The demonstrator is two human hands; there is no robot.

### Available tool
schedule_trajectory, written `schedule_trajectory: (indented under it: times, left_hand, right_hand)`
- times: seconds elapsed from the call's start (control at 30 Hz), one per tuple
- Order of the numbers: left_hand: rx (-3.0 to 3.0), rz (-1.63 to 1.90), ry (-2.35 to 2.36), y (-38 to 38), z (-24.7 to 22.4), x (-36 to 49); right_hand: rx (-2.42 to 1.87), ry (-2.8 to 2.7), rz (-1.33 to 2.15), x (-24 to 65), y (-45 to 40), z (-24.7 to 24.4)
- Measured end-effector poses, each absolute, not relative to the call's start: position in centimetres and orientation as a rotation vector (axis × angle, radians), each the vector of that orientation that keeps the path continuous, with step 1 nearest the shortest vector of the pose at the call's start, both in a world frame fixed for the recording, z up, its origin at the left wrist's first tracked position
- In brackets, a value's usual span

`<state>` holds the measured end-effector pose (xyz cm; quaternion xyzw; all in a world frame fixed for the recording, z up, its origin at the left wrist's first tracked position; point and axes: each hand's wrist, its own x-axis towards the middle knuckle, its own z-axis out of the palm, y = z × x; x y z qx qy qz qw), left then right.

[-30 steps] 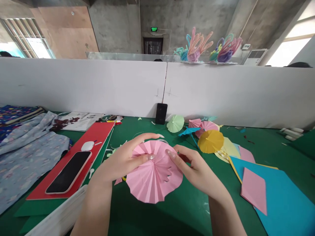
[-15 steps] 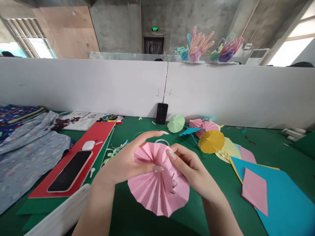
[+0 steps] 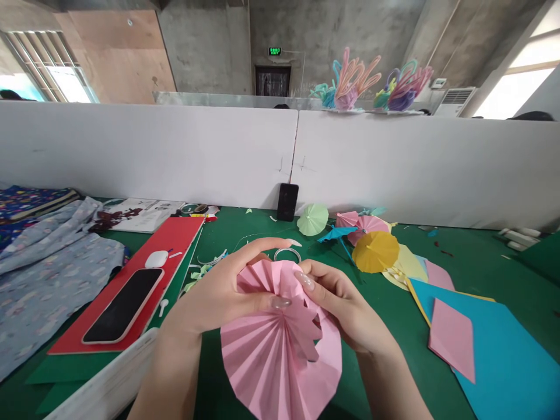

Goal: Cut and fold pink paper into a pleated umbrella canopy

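A pleated pink paper disc [image 3: 280, 356] with small cut-out notches on its right side is held up over the green table. My left hand [image 3: 231, 291] grips its upper left, the thumb lying across the folds near the centre and the index finger raised above the edge. At the upper right edge, my right hand [image 3: 336, 297] pinches the paper between thumb and fingers. Just behind the disc's top edge, a silvery ring [image 3: 287, 254] shows in part.
Beyond the hands are a propped black phone [image 3: 287, 202] and paper umbrellas in green [image 3: 312, 220], blue and yellow [image 3: 376, 252]. Blue sheets [image 3: 503, 344] lie right. At left are a red folder [image 3: 184, 233], a phone [image 3: 123, 305] and cloth [image 3: 61, 280].
The pink disc has tilted and spread so more of its lower part faces the camera and reaches lower. Its notches have shifted right and down. Both hands keep nearly the same grip.
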<state>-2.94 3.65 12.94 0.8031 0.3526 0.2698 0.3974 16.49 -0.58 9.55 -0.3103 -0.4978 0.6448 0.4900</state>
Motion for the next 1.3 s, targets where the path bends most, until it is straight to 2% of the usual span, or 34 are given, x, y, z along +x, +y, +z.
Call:
schedule_trajectory:
  times: [1.3]
  left_hand:
    - [1.927,0.679,0.767,3.1,13.7,-2.2]
  right_hand:
    - [-0.664,-1.299,1.554,15.9,-1.2,10.2]
